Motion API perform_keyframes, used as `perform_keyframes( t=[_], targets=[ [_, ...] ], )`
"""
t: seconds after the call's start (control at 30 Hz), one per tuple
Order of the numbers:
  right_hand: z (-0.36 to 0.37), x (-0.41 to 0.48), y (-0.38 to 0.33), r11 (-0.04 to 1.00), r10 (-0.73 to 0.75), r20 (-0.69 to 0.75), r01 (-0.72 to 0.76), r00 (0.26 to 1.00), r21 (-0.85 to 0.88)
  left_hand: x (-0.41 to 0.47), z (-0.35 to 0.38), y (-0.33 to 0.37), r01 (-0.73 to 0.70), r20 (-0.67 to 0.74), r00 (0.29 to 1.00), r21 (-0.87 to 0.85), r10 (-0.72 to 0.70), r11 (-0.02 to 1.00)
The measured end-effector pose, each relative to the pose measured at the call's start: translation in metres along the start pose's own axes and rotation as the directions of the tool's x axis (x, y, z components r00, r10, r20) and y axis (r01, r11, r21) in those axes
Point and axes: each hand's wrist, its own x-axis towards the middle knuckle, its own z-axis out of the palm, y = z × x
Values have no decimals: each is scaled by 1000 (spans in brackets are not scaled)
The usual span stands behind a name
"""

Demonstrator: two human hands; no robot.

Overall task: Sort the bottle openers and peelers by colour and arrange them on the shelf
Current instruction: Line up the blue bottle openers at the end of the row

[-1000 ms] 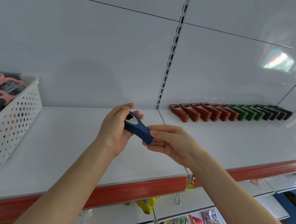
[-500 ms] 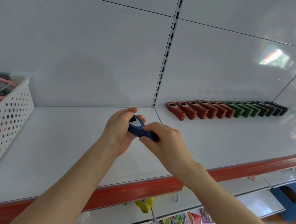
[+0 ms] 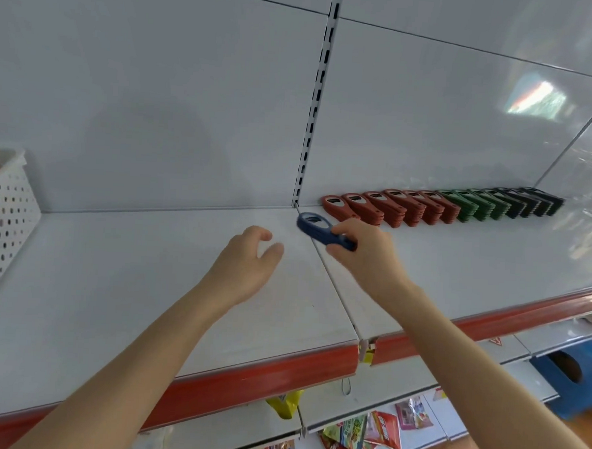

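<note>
My right hand pinches a small stack of blue bottle openers by the handle end, just above the white shelf near the back wall. It is a little left of a row of red openers, followed by green openers and black openers. My left hand hovers over the shelf with loosely curled fingers and holds nothing.
A white perforated basket with pink items stands at the far left of the shelf. A slotted upright splits the back wall. The shelf has a red front edge. Snack packets lie on the lower shelf.
My left hand has let go of the blue openers and dropped back. My right hand has carried them right and toward the back wall, near the red row.
</note>
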Motion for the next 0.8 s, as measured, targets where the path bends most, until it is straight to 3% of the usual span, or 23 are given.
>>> perform_keyframes(
  t=[0.1,0.17,0.37,0.8],
  targets=[
    [6,22,18,991,56,-8,-57,998,-119,2,5,-18,-133,119,990,536,82,834],
    [13,34,23,973,101,14,-96,995,-210,2,8,-22,-120,158,987,653,21,748],
    [36,54,22,913,113,35,-90,993,-399,0,11,-30,-134,137,989,640,59,757],
    [26,54,25,927,97,169,-27,981,-375,1,13,-34,-137,126,989,621,74,771]
  ],
)
